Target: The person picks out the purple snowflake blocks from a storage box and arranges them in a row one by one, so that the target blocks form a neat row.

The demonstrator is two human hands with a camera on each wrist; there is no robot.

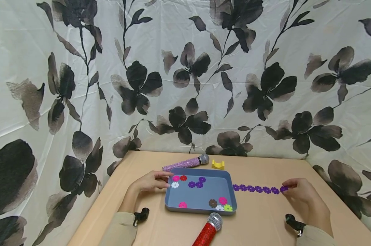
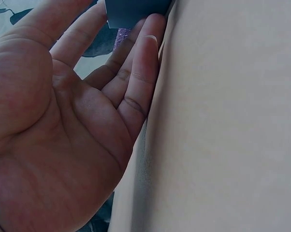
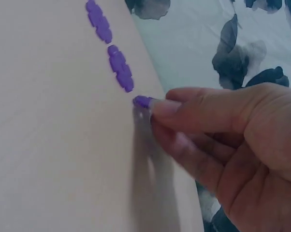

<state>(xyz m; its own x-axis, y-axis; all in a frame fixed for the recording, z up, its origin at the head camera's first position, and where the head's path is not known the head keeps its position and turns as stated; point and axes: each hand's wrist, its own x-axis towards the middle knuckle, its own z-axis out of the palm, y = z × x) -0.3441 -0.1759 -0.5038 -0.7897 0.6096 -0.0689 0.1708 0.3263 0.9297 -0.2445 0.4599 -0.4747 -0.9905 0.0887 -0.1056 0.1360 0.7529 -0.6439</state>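
Observation:
At the right end of a row of purple flower-shaped pieces point(image 1: 258, 189), my right hand point(image 1: 302, 194) pinches one more purple flower-shaped piece point(image 3: 142, 101) between thumb and fingertips, just above the table. A small gap separates it from the row's last piece point(image 3: 120, 68) in the right wrist view. My left hand point(image 1: 146, 182) is at the left side of a blue-grey tray point(image 1: 200, 207), its fairly straight fingers point(image 2: 143, 72) touching the rim. Inside the tray lie several loose flower pieces: purple point(image 1: 192, 184), pink point(image 1: 182, 204), red point(image 1: 183, 178), white point(image 1: 174, 185), brown point(image 1: 213, 203) and lime point(image 1: 228, 207).
Behind the tray lie a glittery purple microphone point(image 1: 183, 163) and a yellow cradle-shaped block point(image 1: 218, 165). A red glittery microphone point(image 1: 207, 232) lies at the tray's front. Floral cloth point(image 1: 179, 85) hangs behind the wooden table point(image 1: 259, 218).

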